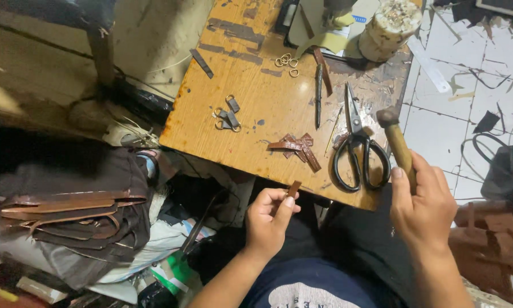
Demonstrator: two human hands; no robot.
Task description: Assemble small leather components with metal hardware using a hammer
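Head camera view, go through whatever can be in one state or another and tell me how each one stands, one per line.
Left hand: pinching a small brown leather strip.
Right hand: gripping a hammer, head raised.
Scissors: closed, flat on the wooden table.
Leather pieces: piled loose.
Metal rings: lying loose.

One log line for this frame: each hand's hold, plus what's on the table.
left hand: pinches brown leather strip | right hand: grips hammer upright | wooden table: scissors, leather pieces, metal rings
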